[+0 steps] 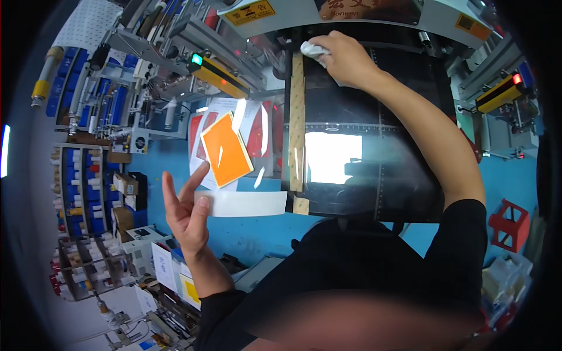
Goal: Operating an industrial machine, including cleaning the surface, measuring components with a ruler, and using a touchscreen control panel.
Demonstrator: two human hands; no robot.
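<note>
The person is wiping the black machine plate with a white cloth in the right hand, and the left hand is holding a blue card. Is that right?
Not quite. The head view shows the right hand pressing a white cloth on the black plate, but the left hand holds a white strip, not a blue card. An orange card lies on the blue table beyond it.

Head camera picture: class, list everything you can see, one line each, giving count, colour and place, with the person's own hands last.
Orange sheet: one, orange, on the blue bench left of the black plate.
White strip: one, white, pinched in the left hand.
Black plate: one, black and glossy, centre, under the machine.
Tape strip: one, tan, along the plate's left edge.
White cloth: one, white, under the right hand.
Red stand: one, red, far right.
Left hand: one, raised, lower left.
Right hand: one, top centre, pressing the cloth.
</note>
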